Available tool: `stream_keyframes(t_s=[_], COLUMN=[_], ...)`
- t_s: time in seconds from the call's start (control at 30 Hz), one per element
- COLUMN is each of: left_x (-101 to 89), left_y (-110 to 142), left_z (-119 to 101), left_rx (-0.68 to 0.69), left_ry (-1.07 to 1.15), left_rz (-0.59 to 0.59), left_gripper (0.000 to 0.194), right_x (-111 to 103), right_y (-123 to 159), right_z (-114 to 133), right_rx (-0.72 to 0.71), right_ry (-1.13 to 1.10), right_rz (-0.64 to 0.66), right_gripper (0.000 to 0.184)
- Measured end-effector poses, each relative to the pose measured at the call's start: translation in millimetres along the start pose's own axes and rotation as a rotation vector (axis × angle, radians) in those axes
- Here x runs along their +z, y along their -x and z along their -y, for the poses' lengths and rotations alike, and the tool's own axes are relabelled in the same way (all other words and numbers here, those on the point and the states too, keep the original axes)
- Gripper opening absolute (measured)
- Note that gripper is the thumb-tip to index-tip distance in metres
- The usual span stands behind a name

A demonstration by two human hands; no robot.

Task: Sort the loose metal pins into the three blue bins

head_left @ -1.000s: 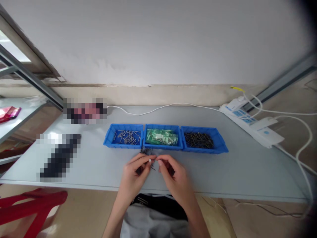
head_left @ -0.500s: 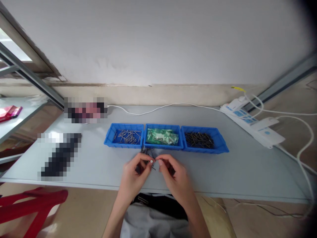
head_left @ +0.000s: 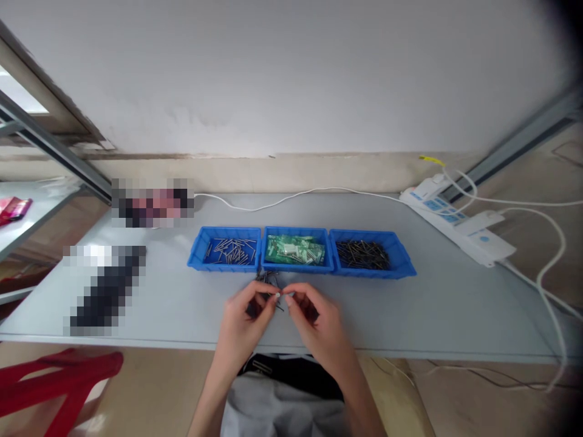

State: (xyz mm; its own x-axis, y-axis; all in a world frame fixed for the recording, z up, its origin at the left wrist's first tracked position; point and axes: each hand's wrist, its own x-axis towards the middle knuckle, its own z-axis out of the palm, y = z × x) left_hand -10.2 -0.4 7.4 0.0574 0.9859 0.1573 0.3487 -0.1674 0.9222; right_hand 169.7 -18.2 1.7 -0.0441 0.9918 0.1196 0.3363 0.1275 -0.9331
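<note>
Over the near edge of the table (head_left: 446, 315), both hands meet at the middle. From the head view, the left hand (head_left: 243, 318) is curled, its thumb and forefinger pinched on a small pale part (head_left: 277, 295); dark pins stick out below its fingers, so it seems to hold a few of those too. The right hand (head_left: 316, 318) comes in from the other side, its fingertips (head_left: 288, 298) pinched and just beside the pale part; whether they touch it or hold something of their own, I cannot tell. The part sits in the air between the two hands, just above the tabletop.

Right behind the hands lies a small heap of pins (head_left: 268, 278) on the table, close against the front of the trays. Three blue trays stand in a row, touching: the left tray (head_left: 225, 250) with silvery rods, the middle tray (head_left: 295, 250) with green pieces, the right tray (head_left: 370, 255) with dark pins. A power strip (head_left: 455, 227) lies at the far right, and a white cable (head_left: 300, 195) runs along the back of the table. A red chair (head_left: 59, 379) stands at the lower left.
</note>
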Motion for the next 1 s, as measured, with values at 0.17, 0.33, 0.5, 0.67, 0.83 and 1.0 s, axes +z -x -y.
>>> stream_keyframes(t_s=[0.17, 0.33, 0.5, 0.67, 0.83, 1.0], left_x=[-0.2, 1.6, -0.7, -21.4, -37.2, -26.5], left_y=[0, 1, 2, -17, -39, -28], left_z=[0, 4, 0, -15, -17, -7], left_rx=[-0.001, -0.016, -0.015, 0.104, 0.172, 0.212], left_ry=[-0.004, 0.035, 0.091, -0.089, -0.445, -0.445], left_rz=[-0.010, -0.069, -0.279, -0.490, -0.542, -0.596], left_gripper=[0.014, 0.014, 0.027, 0.010, 0.011, 0.014], right_x=[0, 0, -1, -1, 0, 6], right_y=[-1, -2, -3, -3, -1, -3], right_z=[0, 2, 2, 0, -1, -7], right_rx=[0.004, 0.005, 0.020, 0.030, 0.013, -0.062], right_ry=[-0.001, 0.002, 0.019, 0.020, 0.046, 0.156], right_rz=[0.010, 0.002, -0.002, 0.002, -0.020, -0.071], right_gripper=[0.021, 0.023, 0.024, 0.024, 0.024, 0.020])
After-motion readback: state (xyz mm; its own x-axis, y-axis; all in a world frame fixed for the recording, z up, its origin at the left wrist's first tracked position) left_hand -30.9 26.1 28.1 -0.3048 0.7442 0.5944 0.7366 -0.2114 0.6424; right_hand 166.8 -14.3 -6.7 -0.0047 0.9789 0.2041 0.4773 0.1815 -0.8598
